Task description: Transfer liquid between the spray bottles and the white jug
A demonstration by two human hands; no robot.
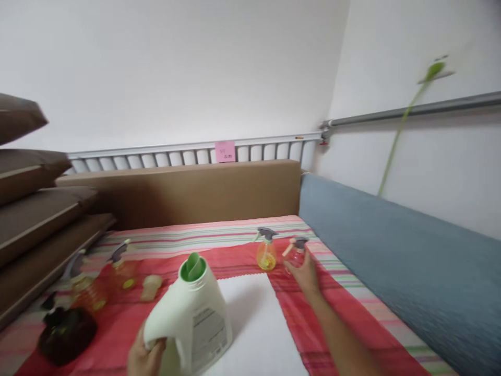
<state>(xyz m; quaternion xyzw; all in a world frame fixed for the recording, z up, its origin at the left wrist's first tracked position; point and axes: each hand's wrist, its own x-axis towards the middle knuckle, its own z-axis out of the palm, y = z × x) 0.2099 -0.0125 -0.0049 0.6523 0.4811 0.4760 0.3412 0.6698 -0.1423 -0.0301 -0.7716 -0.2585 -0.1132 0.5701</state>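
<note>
My left hand [146, 352] is wrapped round the handle of a large white detergent jug [209, 313], which stands on or just above a white sheet. No cap covers the jug's mouth, and a green pouring spout shows inside. My right hand [305, 272] reaches forward, its fingers closed round a clear pinkish spray bottle [296, 255] with a dark trigger head. Close to its left is another spray bottle [266, 256] with yellow liquid low inside. Left of the jug sits a small pale cap-like piece [151, 287], its kind unclear.
On the left stand two clear spray bottles [124, 269] and a dark round bottle [67, 334]. A red cloth [324, 324] lies over a striped sheet, with a white sheet [266, 318] on it. Brown cushions [35, 209] are stacked left; a blue-grey panel [391, 250] borders the right.
</note>
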